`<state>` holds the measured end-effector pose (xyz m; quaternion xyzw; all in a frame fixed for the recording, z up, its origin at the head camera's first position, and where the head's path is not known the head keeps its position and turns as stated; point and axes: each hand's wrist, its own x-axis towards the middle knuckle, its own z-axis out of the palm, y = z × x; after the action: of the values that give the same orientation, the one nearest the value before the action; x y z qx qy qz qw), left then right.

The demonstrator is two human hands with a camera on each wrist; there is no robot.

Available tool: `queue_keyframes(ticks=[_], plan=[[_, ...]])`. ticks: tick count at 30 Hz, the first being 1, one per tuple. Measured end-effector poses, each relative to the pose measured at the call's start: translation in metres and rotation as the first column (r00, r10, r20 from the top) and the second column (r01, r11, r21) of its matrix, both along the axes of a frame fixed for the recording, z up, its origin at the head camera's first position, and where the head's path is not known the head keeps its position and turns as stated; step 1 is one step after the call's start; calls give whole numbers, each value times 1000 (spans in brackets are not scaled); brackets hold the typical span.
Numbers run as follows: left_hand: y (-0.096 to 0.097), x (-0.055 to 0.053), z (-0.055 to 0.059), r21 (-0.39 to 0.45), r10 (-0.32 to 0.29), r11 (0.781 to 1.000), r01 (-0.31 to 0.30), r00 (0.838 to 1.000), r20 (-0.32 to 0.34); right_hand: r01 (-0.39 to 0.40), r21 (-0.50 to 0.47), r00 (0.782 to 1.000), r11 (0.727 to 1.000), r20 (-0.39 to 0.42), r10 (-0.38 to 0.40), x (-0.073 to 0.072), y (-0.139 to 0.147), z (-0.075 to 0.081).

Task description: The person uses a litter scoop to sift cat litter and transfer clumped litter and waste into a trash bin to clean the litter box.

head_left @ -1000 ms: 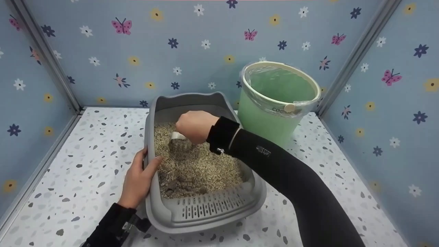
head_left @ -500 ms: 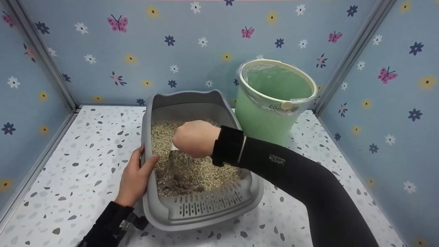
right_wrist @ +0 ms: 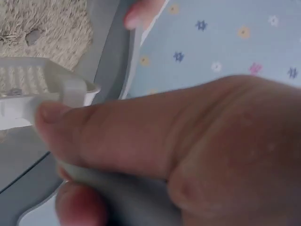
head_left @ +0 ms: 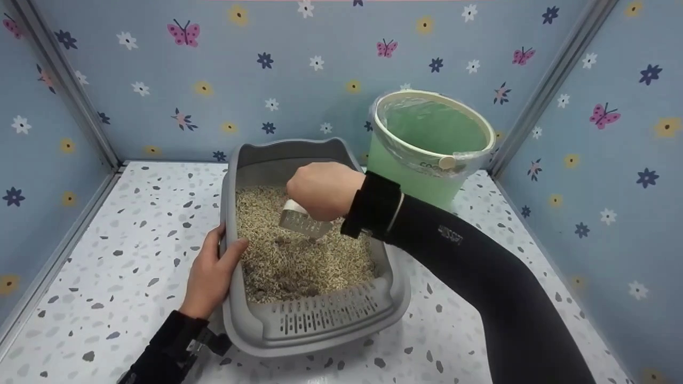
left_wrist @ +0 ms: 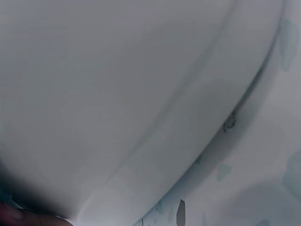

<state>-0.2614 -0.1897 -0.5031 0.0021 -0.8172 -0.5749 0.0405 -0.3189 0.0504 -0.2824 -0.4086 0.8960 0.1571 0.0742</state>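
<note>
A grey litter box (head_left: 309, 346) with a slotted front ledge stands on the speckled table, holding pale granular litter (head_left: 341, 261). Darker, clumpy litter (head_left: 291, 285) lies toward the front. My left hand (head_left: 211, 280) grips the box's left rim, thumb over the edge and fingers outside. The box's outer wall (left_wrist: 127, 94) fills most of the left wrist view. Over the litter, my right hand (head_left: 325, 191) holds a white slotted litter scoop (head_left: 305, 221) by its handle, thumb along the top. The scoop's slotted basket (right_wrist: 28, 80) shows in the right wrist view, a small dark lump inside.
A green bin (head_left: 411, 178) with a cream rim and clear plastic liner stands behind the box to the right. Blue patterned panels (head_left: 213, 58) enclose the table (head_left: 128, 250) at the back and both sides.
My right hand dips toward the front with the scoop, then rises back and to the right; the scoop now shows clear of the litter. The left hand keeps its grip on the rim.
</note>
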Motion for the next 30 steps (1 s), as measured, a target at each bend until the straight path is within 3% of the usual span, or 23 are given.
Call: queue_keyframes(ticks=[6,11,17,25,30], plan=[[0,-1,-1,-10,13,1000,-13,1000,-5,99,3,993,995,62,-99,-28,16,3],[1,-1,-2,-4,12,1000,-12,1000,-6,174,-47,981,984,-78,-178,-52,28,-9],[2,-1,-2,4,11,1000,-11,1000,8,174,-64,954,983,-238,-184,-76,32,-37],[1,0,-1,10,18,1000,-18,1000,12,148,-40,941,988,-301,-154,-103,32,-67],[1,0,-2,7,17,1000,-17,1000,7,115,-15,953,993,-279,-115,-114,35,-90]])
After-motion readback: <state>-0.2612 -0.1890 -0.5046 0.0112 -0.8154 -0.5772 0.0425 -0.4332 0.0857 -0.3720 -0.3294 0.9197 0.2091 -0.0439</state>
